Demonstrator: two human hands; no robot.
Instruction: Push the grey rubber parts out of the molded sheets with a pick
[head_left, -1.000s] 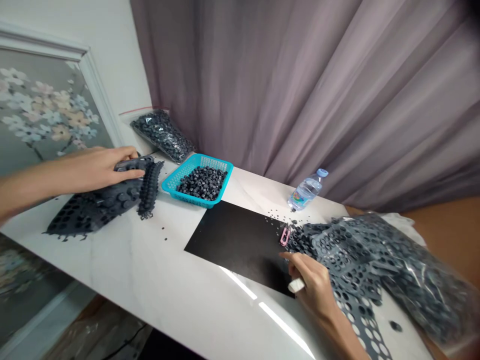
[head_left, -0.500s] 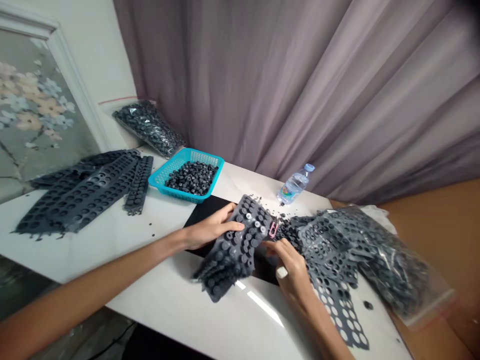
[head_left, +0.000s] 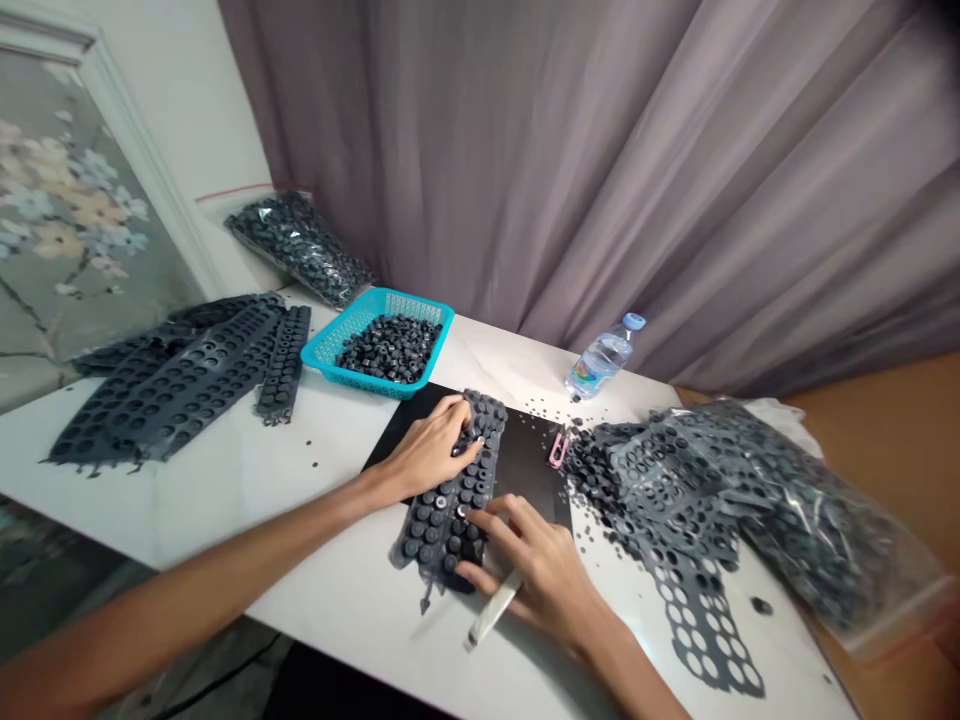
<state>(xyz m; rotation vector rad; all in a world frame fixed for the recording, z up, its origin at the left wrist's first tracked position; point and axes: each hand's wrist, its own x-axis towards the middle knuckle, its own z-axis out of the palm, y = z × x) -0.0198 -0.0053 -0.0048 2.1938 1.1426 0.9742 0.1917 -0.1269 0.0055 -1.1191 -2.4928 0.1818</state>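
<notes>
A dark grey rubber sheet with rows of round raised caps (head_left: 429, 525) lies on the black mat (head_left: 529, 460), its near end reaching over the white table. My left hand (head_left: 427, 450) grips the sheet's upper left side, thumb across the caps and fingers curled at the far part. My right hand (head_left: 536, 560) is at the lower right of the sheet, fingertips touching the caps near a pale one. Tucked under that palm is a slim white stick-like tool (head_left: 495, 610); its exact kind is unclear.
A blue basket (head_left: 360, 378) holds small black rubber pieces. Punched sheets (head_left: 180, 375) and a filled bag (head_left: 300, 245) lie left. Pink thread snips (head_left: 558, 448), a water bottle (head_left: 600, 360), loose bits, perforated sheets (head_left: 712, 625) and another bag (head_left: 817, 540) are right.
The sheet was raised and tilted in my left hand; now it lies flatter on the mat. My right hand moved left and down onto it, and more of the white tool shows.
</notes>
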